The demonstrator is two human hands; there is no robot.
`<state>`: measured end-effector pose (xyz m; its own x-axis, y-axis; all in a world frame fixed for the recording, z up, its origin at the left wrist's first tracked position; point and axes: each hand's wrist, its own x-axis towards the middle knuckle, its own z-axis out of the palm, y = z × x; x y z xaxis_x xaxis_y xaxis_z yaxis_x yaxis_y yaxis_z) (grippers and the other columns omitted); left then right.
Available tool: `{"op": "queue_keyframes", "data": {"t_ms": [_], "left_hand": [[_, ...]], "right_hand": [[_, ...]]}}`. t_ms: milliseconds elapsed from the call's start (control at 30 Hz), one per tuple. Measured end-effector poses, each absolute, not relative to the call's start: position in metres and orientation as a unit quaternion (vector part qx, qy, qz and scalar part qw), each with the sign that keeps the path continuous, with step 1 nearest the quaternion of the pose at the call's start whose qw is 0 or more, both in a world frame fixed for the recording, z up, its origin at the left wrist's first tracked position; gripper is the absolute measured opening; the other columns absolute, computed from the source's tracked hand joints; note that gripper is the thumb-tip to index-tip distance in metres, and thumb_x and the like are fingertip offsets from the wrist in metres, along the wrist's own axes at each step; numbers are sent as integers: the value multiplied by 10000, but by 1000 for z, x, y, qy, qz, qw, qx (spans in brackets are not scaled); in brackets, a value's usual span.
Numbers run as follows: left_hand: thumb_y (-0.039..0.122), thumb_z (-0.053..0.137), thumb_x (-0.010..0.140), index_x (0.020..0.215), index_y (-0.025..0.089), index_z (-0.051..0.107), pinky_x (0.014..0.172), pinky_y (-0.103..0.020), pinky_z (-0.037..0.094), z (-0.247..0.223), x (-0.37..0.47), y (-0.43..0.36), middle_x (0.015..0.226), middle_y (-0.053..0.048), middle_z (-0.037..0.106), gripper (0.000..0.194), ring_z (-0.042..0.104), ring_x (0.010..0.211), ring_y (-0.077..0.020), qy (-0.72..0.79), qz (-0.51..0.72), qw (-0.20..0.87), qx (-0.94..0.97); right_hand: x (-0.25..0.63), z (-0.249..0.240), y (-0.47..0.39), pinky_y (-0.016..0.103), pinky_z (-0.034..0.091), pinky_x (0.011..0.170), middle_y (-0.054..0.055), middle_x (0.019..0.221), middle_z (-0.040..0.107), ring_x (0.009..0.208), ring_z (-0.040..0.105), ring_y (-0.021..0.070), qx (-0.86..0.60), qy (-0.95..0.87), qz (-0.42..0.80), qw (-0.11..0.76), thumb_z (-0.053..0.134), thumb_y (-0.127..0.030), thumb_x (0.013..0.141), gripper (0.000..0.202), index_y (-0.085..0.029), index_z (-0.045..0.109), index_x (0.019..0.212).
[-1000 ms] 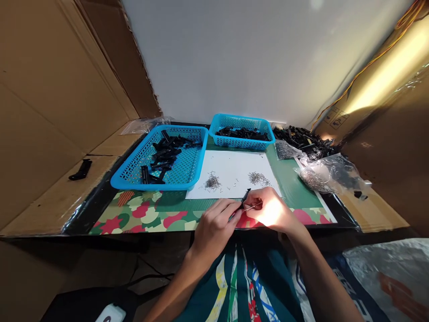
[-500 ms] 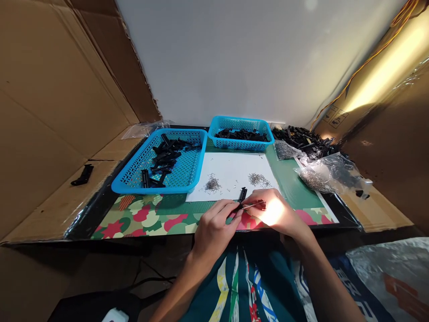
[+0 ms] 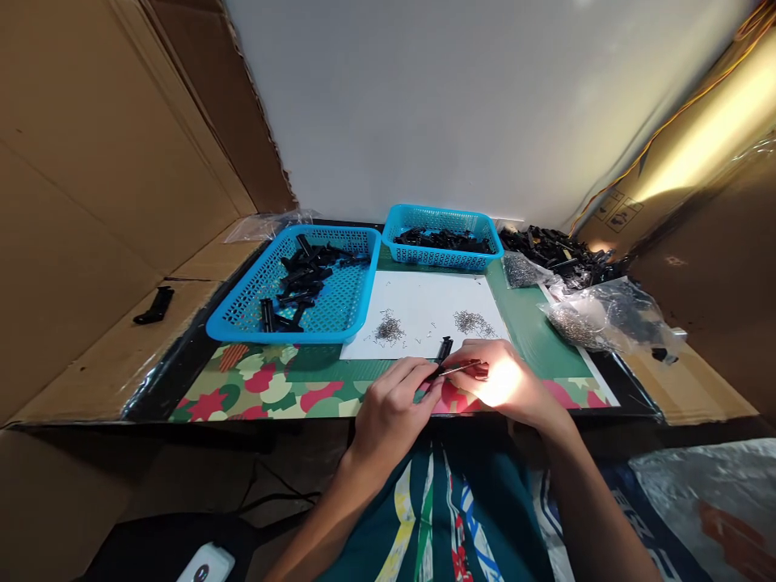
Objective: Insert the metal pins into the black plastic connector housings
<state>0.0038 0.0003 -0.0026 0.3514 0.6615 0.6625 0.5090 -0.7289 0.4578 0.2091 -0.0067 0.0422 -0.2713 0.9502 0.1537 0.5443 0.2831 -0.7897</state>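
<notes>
Between the fingers of my left hand point(image 3: 394, 402) is a black plastic part point(image 3: 445, 347), its upper end sticking out above the fingertips. My right hand point(image 3: 494, 380) is closed around a slim metal tool point(image 3: 461, 369) whose thin tip reaches to the black part. The tool's exact kind is too small to tell, and my fingers hide much of the part. Both hands meet low over the front edge of the table. Just beyond them, on a white sheet point(image 3: 418, 295), lie two piles of tiny metal pieces, a left pile point(image 3: 389, 327) and a right pile point(image 3: 471, 322).
Blue baskets, one at left point(image 3: 357, 323) and one at the back point(image 3: 449, 259), hold black parts. A heap of black parts point(image 3: 554, 250) and plastic bags of small pieces point(image 3: 582, 323) are at right. One black part point(image 3: 156, 305) lies on cardboard at left. Cardboard walls flank the table.
The view has shifted slightly, so the table appears a little to the right and higher. Both hands keep nearly the same pose around the black part and the tool.
</notes>
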Motion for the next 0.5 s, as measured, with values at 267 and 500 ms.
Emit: {"op": "queue_keyframes", "data": {"t_ms": [267, 500], "left_hand": [[98, 705, 937, 1063, 149, 728, 814, -361, 641, -1, 4, -1, 995, -83, 774, 138, 762, 917, -241, 359, 447, 77, 816], [75, 709, 925, 1070, 148, 720, 826, -363, 641, -1, 3, -1, 1008, -83, 770, 162, 757, 927, -244, 356, 439, 81, 821]], "right_hand": [[210, 38, -6, 241, 484, 650, 18, 826, 743, 733, 683, 152, -492, -734, 315, 345, 649, -94, 878, 201, -196, 819, 913], [209, 39, -7, 244, 462, 641, 10, 825, 738, 714, 661, 147, -496, -743, 306, 330, 666, -103, 883, 175, -204, 807, 910]]}}
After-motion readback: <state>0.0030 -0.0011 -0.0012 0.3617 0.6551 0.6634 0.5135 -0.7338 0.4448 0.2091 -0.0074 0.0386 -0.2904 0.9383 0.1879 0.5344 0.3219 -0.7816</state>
